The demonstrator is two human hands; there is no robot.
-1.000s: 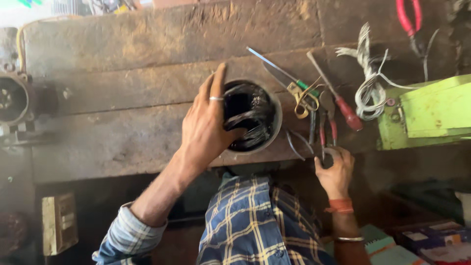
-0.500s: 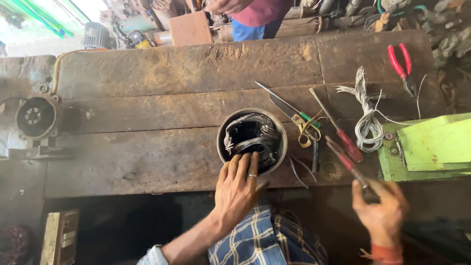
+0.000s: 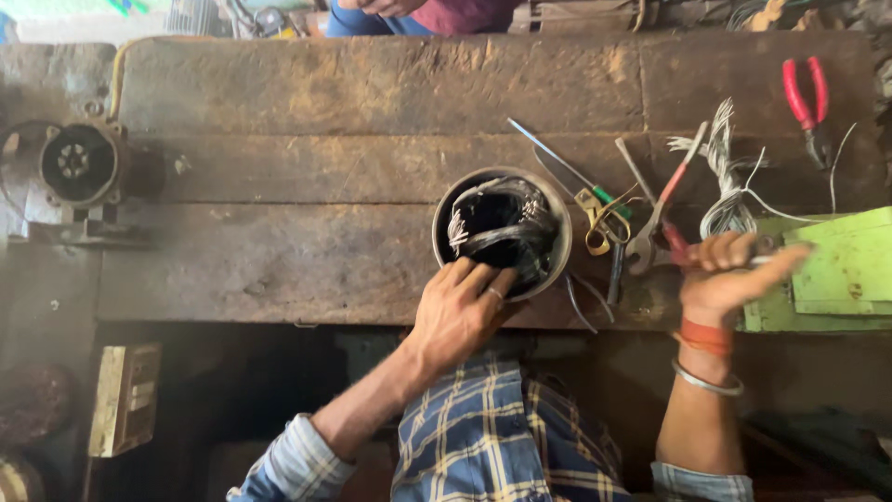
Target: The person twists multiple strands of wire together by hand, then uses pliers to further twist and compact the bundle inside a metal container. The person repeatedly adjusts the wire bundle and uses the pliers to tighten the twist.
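While my left hand (image 3: 462,311) clamps the near rim of the motor stator (image 3: 503,231) to steady it on the wooden counter (image 3: 279,251), my right hand (image 3: 729,279) grips a red-handled screwdriver (image 3: 671,200), blurred, probably aimed toward the windings.

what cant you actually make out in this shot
- Head view: what the right hand grips; its fingers and motion blur hide all but a red part.
- Head view: the near rim of the round metal housing, covered by the left hand.
- Head view: the person across the wooden bench, cut off by the top edge.
- Head view: the housing's dark inside, too shadowed to read behind the wire windings.
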